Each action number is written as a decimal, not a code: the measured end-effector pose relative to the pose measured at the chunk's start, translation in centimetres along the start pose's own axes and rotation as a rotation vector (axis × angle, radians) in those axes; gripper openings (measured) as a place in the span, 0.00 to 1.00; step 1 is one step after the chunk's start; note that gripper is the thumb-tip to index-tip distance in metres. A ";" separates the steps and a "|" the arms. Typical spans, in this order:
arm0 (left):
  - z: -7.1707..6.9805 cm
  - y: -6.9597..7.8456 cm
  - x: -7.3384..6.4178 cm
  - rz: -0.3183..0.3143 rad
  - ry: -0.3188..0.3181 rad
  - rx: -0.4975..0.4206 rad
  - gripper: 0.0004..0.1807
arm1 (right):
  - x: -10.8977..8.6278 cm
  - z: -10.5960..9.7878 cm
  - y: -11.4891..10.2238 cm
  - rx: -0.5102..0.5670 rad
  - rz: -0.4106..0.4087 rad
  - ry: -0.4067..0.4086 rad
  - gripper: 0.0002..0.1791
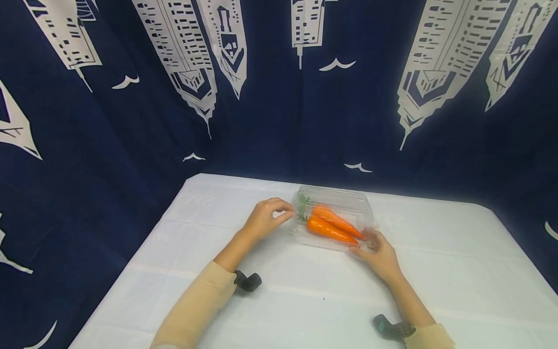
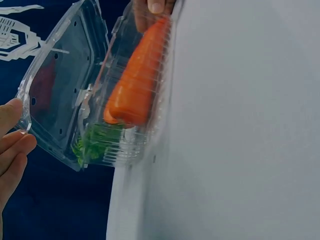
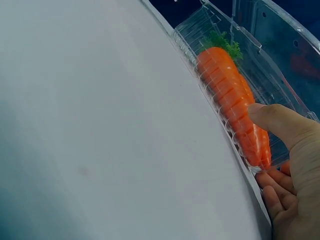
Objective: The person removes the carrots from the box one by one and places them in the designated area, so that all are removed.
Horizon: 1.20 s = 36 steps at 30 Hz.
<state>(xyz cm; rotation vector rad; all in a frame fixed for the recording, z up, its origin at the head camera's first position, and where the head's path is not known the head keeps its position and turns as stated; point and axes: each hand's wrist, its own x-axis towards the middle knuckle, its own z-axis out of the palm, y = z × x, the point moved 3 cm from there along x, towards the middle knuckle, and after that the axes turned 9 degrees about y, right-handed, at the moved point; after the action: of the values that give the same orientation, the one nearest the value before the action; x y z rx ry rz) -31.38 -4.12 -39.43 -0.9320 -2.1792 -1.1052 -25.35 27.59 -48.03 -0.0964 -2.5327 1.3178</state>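
A clear plastic clamshell container [image 1: 344, 196] lies near the table's far edge, its hinged lid [image 2: 60, 90] raised. Inside are two orange carrots [image 1: 328, 229] with feathery green tops [image 2: 97, 142], side by side, tips toward the right. The lid's left corner is pinched between thumb and fingers of my left hand [image 1: 267, 218]. At the container's right end, my right hand [image 1: 381, 254] grips the wall. In the right wrist view its thumb [image 3: 272, 117] reaches over the side near the carrots, while the other fingers curl at the end. Part of the fingers is hidden.
A white cloth covers the table [image 1: 279, 310]. Behind it hangs a dark blue curtain [image 1: 279, 135] printed with white buildings and birds. Each wrist carries a small dark camera mount [image 1: 248, 282].
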 end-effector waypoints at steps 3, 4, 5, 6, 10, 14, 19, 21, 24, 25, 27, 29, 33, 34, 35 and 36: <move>-0.2 0.0 0.8 0.002 0.015 0.014 0.06 | 0.0 0.0 0.0 -0.004 0.004 -0.004 0.45; -0.3 0.1 1.1 0.002 0.019 0.018 0.06 | 0.0 0.0 0.0 -0.002 0.007 -0.006 0.45; -0.3 0.1 1.3 0.004 0.023 0.021 0.06 | 0.0 0.0 0.0 0.000 0.010 -0.008 0.45; -0.3 0.1 1.5 0.005 0.028 0.022 0.06 | 0.0 -0.1 0.0 0.001 0.011 -0.008 0.45; -0.3 0.3 2.5 0.011 0.044 0.016 0.05 | -0.2 -0.1 -0.1 0.007 0.020 -0.011 0.45; -0.3 0.3 3.5 0.018 0.075 -0.002 0.05 | -0.2 0.1 -0.1 0.020 0.019 -0.011 0.45; 0.0 0.0 4.9 -0.011 0.110 -0.019 0.06 | -0.1 0.1 0.2 0.019 0.017 -0.013 0.46; 0.2 -0.2 5.6 -0.034 0.118 -0.031 0.07 | 0.0 0.1 0.3 0.012 0.020 -0.013 0.46; 0.5 -0.4 6.7 -0.076 0.131 -0.053 0.08 | -0.1 -0.1 0.2 0.002 0.019 -0.009 0.46; 0.5 -0.5 7.1 -0.090 0.138 -0.059 0.08 | -0.1 -0.2 0.1 0.004 0.016 -0.010 0.46; 0.6 -0.6 7.7 -0.117 0.149 -0.069 0.08 | -0.2 -0.3 0.0 0.006 0.011 -0.008 0.45; 0.6 -0.6 8.4 -0.134 0.154 -0.068 0.08 | -0.2 -0.3 -0.1 0.012 0.006 -0.003 0.44; 0.5 -0.6 9.8 -0.157 0.128 -0.018 0.10 | -0.2 -0.2 -0.1 0.023 0.006 0.008 0.43; 0.4 -0.6 10.1 -0.162 0.117 0.004 0.10 | -0.2 -0.2 -0.1 0.027 0.007 0.010 0.44; 0.3 -0.5 10.5 -0.171 0.104 0.030 0.11 | -0.2 -0.1 -0.1 0.030 0.009 0.011 0.44; 0.2 -0.6 10.9 -0.182 0.091 0.059 0.11 | -0.2 -0.1 -0.1 0.029 0.012 0.010 0.44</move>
<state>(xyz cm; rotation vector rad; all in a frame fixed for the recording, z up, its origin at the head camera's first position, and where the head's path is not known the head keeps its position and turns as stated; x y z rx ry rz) -38.65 -0.49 -32.19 -0.6549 -2.2430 -1.1360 -25.11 27.60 -47.98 -0.1116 -2.5074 1.3548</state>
